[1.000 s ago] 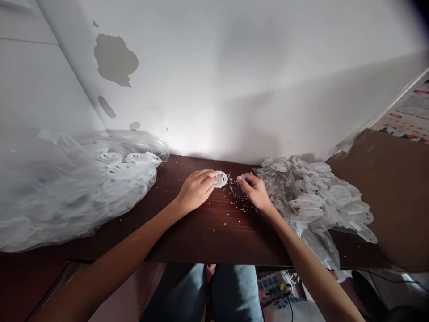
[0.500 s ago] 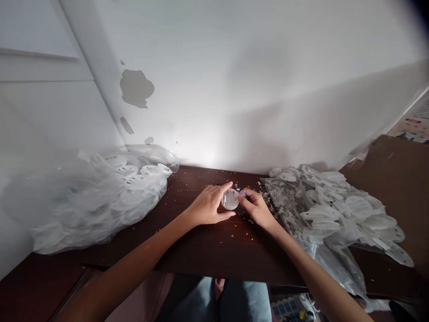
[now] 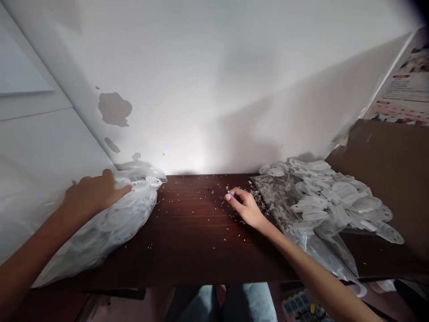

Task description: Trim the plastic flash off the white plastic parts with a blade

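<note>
My left hand (image 3: pixel 92 192) is over the big clear plastic bag (image 3: pixel 134 230) on the left, thumb and fingers apart. No object shows in it, though its far side is hidden. White slotted plastic discs (image 3: pixel 147 185) fill that bag and show at its mouth. Above the middle of the table, my right hand (image 3: pixel 248 209) pinches a small purple piece (image 3: pixel 231 194) between thumb and fingertips. Most of this piece is covered by the fingers, so its kind cannot be made out.
On the right, a loose heap of white plastic discs (image 3: pixel 342 194) lies beside small clear scraps (image 3: pixel 278 197) on plastic film. Tiny white offcuts are scattered over the dark wooden table (image 3: pixel 187 250). A cardboard panel (image 3: pixel 395 179) stands at the right, and a white wall (image 3: pixel 194 89) behind.
My left hand has moved left from the table's middle to the bag, and the round slotted disc it held is out of sight. My right hand still pinches the purple piece.
</note>
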Action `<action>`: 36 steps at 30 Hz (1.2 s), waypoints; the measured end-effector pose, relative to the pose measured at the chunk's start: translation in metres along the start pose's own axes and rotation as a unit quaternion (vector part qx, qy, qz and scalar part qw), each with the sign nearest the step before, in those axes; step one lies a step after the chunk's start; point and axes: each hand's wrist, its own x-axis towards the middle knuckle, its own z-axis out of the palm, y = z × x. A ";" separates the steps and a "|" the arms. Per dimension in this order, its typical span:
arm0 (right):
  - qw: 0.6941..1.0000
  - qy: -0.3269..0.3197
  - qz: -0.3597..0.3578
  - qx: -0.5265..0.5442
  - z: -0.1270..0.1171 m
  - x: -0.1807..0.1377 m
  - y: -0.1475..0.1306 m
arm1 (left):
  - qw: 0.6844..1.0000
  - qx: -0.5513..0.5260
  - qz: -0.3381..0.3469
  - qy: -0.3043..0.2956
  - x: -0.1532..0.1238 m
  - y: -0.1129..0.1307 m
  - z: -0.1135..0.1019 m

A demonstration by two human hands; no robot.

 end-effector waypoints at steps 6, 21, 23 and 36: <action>0.968 0.086 -0.007 -0.238 -0.023 0.016 0.016 | 0.987 -0.134 -0.050 0.068 0.005 -0.013 0.019; 0.770 0.130 0.192 -0.594 -0.114 0.036 0.050 | 0.828 -0.301 0.445 0.162 -0.089 0.239 0.101; 0.765 0.120 0.192 -0.604 -0.114 0.037 0.056 | 0.813 -0.312 0.464 0.162 -0.088 0.244 0.112; 0.953 0.195 -0.066 -0.220 -0.038 0.021 0.018 | 0.738 -0.502 0.415 0.177 -0.084 0.236 0.130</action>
